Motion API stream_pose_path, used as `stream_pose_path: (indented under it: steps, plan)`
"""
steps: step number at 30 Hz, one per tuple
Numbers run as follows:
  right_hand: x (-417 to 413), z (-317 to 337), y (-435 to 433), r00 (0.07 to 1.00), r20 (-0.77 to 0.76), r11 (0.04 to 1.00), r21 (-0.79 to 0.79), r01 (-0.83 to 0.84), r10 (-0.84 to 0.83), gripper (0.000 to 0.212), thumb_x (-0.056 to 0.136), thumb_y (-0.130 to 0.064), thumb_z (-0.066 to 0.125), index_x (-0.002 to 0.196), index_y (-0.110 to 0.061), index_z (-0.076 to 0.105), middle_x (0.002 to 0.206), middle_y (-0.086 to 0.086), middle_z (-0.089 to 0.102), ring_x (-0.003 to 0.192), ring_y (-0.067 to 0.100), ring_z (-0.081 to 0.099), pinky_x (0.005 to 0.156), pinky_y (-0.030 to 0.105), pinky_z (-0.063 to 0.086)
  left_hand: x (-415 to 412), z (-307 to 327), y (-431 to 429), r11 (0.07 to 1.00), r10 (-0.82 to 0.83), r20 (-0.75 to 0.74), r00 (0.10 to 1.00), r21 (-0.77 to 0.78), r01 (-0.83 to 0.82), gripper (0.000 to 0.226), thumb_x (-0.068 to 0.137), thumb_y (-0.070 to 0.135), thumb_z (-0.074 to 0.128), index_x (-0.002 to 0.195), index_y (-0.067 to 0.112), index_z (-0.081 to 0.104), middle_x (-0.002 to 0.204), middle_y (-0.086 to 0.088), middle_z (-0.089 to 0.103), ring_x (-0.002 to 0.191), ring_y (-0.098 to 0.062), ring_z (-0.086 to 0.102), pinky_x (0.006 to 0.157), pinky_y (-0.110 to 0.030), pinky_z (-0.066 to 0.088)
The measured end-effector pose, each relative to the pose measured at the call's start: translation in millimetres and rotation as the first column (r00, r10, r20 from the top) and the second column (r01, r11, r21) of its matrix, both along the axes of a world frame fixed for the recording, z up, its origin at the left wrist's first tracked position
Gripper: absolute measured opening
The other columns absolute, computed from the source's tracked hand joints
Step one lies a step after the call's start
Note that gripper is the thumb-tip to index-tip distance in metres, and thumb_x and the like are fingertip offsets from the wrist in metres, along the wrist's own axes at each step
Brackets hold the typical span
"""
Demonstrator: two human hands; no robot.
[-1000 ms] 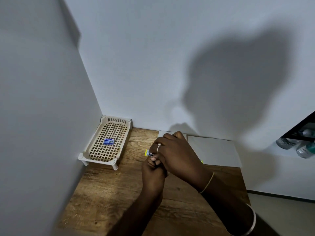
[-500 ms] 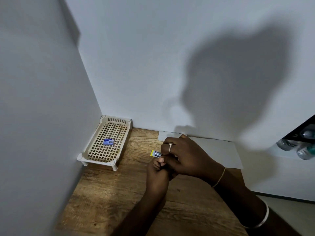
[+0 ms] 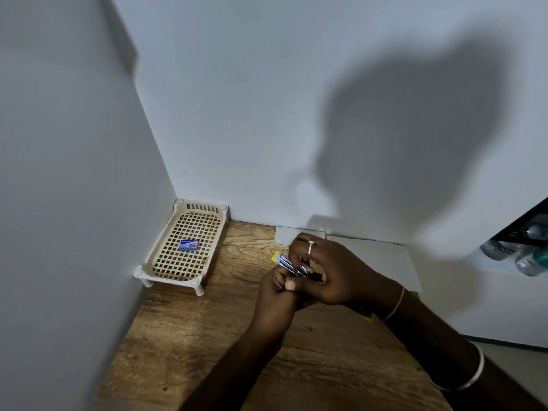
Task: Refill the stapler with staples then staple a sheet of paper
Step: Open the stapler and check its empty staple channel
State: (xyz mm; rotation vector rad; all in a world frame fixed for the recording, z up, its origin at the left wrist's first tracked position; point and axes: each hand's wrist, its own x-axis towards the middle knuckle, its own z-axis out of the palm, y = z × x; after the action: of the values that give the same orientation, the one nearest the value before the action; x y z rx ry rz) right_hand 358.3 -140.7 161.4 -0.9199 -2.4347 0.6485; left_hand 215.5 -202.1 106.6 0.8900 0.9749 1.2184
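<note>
A small yellow and metal stapler (image 3: 284,261) is held above the wooden table (image 3: 207,336), its metal channel pointing up and left. My left hand (image 3: 277,298) grips it from below. My right hand (image 3: 329,271), with a ring on one finger, is closed over its rear part from above, hiding most of the body. A white sheet of paper (image 3: 382,256) lies flat against the back wall behind my hands. A small blue staple box (image 3: 188,244) rests in the cream basket tray (image 3: 166,269) at the back left corner.
White walls close in the table on the left and at the back. Past the table's right edge stands a dark shelf with plastic bottles (image 3: 530,256). A second small sheet (image 3: 284,235) lies by the back wall.
Both hands have lifted a little and shifted right with the stapler. More of its metal front now shows past my fingers.
</note>
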Motion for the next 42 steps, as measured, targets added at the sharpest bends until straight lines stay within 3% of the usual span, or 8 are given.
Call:
stream_pose_path:
  steps: [10,17,21,24,27,30,35,42]
  plan:
    - [-3.7,-3.9,-7.0,0.998,-0.053,0.995,0.088,0.04,-0.036,0.039,0.087,-0.047,0.078,0.075,-0.021,0.05,0.082,-0.009,0.051,0.064,0.013,0.055,0.058,0.036,0.045,7.1,10.2,-7.5,1.0,0.028,-0.012,1.0,0.0,-0.028,0.023,0.08,0.006,0.057,0.088,0.016,0.076,0.084,-0.003,0.076,0.083,-0.014,0.074,0.069,-0.028,0.059]
    - [-2.1,-5.7,-11.9,0.987,-0.072,0.968,0.197,0.157,-0.146,0.032,0.096,-0.04,0.068,0.075,-0.021,0.055,0.075,-0.009,0.058,0.064,0.01,0.055,0.056,0.039,0.046,6.5,9.8,-6.6,1.0,0.012,0.025,1.0,0.005,-0.012,0.034,0.092,-0.012,0.05,0.101,0.007,0.077,0.098,-0.017,0.079,0.095,-0.025,0.076,0.076,-0.033,0.061]
    - [-1.3,-3.8,-17.7,0.96,-0.2,0.976,0.046,0.211,-0.197,0.024,0.096,-0.031,0.071,0.075,-0.021,0.063,0.082,-0.008,0.073,0.075,0.008,0.071,0.065,0.037,0.054,7.4,9.2,-4.7,1.0,0.01,0.035,0.999,0.0,-0.01,0.031,0.092,-0.013,0.053,0.101,0.005,0.076,0.099,-0.021,0.077,0.099,-0.026,0.076,0.078,-0.034,0.062]
    - [-2.8,-6.2,-21.8,0.916,-0.243,0.948,-0.105,0.301,-0.318,0.024,0.09,-0.033,0.072,0.074,-0.018,0.064,0.081,-0.006,0.076,0.074,0.008,0.074,0.067,0.038,0.056,8.5,8.6,-6.6,0.999,0.034,0.042,0.999,-0.006,-0.034,0.032,0.092,-0.006,0.057,0.097,0.016,0.079,0.091,-0.01,0.08,0.094,-0.023,0.077,0.078,-0.035,0.063]
    - [-4.1,-11.0,-26.1,0.865,-0.297,0.91,-0.227,0.347,-0.404,0.02,0.085,-0.027,0.074,0.074,-0.02,0.058,0.087,-0.005,0.077,0.079,0.01,0.075,0.071,0.04,0.059,10.4,7.6,-7.2,1.0,0.031,0.054,0.998,0.001,-0.031,0.024,0.095,-0.004,0.058,0.104,0.006,0.077,0.097,-0.022,0.077,0.099,-0.032,0.075,0.08,-0.036,0.062]
    - [-4.3,-14.4,-29.4,0.827,-0.337,0.873,-0.362,0.327,-0.45,0.016,0.085,-0.023,0.074,0.085,-0.02,0.057,0.091,-0.002,0.077,0.073,0.012,0.076,0.066,0.038,0.062,11.8,8.4,-7.7,1.0,0.018,0.073,0.997,0.018,-0.019,0.031,0.096,-0.007,0.056,0.112,0.008,0.077,0.104,-0.02,0.078,0.103,-0.029,0.075,0.081,-0.035,0.062]
    - [0.5,-13.3,-27.5,0.799,-0.369,0.846,-0.442,0.299,-0.475,0.005,0.08,-0.021,0.062,0.083,-0.025,0.062,0.091,-0.003,0.08,0.086,0.011,0.077,0.078,0.036,0.061,11.1,2.2,-8.7,0.991,0.125,0.102,0.987,-0.058,-0.12,0.019,0.1,-0.009,0.054,0.111,-0.006,0.069,0.092,-0.015,0.079,0.09,-0.027,0.078,0.074,-0.033,0.063]
    - [12.1,-12.2,-26.7,0.808,-0.376,0.848,-0.462,0.26,-0.453,0.017,0.092,-0.004,0.064,0.097,-0.019,0.069,0.098,-0.001,0.08,0.097,0.016,0.075,0.089,0.042,0.06,1.3,0.1,3.3,0.976,0.211,0.069,0.975,-0.062,-0.207,0.014,0.097,-0.011,0.057,0.109,-0.016,0.063,0.085,-0.019,0.069,0.079,-0.026,0.075,0.07,-0.033,0.064]
